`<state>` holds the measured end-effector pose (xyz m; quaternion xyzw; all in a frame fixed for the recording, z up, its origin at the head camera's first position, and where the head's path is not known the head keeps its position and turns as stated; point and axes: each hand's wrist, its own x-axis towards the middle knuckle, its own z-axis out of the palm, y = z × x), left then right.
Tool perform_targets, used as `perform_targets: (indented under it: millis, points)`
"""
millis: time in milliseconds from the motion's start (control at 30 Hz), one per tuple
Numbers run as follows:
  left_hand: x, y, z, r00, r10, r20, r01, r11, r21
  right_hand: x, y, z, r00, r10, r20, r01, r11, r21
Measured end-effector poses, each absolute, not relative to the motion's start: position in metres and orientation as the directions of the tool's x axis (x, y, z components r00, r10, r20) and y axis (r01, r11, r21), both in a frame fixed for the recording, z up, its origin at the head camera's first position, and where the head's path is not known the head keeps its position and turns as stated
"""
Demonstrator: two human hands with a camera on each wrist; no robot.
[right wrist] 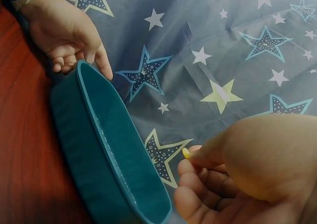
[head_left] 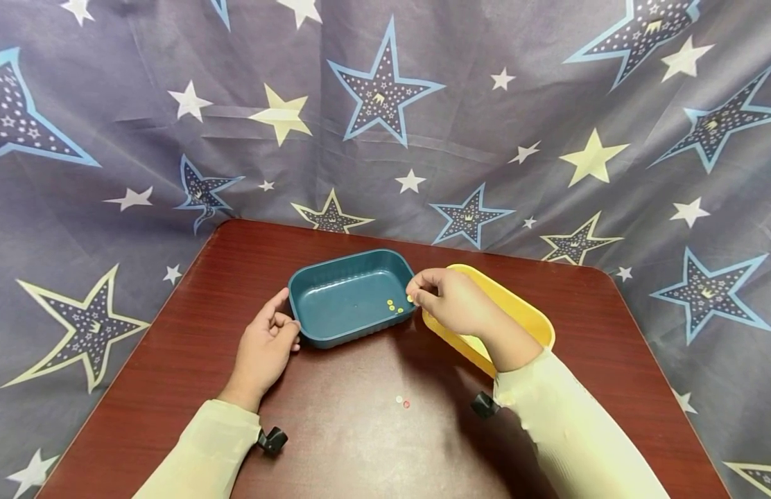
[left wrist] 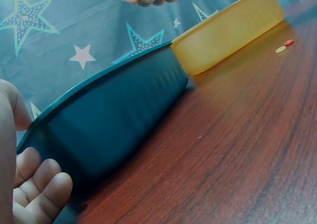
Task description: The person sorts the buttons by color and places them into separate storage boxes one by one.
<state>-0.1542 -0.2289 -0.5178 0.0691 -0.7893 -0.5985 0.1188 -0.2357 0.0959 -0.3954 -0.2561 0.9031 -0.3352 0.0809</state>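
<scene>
My left hand [head_left: 266, 351] holds the left end of a teal tray [head_left: 344, 337], thumb at the near corner and index finger along the end wall. In the left wrist view the other fingers [left wrist: 53, 189] curl beside the tray's outer wall. Between right thumb and index finger, a small yellow disc [right wrist: 186, 153] is pinched. That right hand [head_left: 454, 299] hovers over the tray's right end and overlaps a yellow tray [head_left: 535, 317] in the head view. Several similar yellow discs [head_left: 392, 307] lie inside the teal tray near its right corner.
On the brown table [head_left: 335, 430], a white disc [head_left: 399, 399] and a red disc [head_left: 407, 404] lie side by side in front of the trays. A star-patterned cloth [head_left: 236, 152] hangs behind the table and along its sides.
</scene>
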Motion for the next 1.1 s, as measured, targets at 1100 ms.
perform_targets:
  millis: [1100]
  points:
    - [-0.143, -0.221, -0.493, -0.964, -0.226, 0.139, 0.071, 0.282, 0.957, -0.282, 0.075, -0.411, -0.886, -0.463, -0.021, -0.338, 0.678, -0.653]
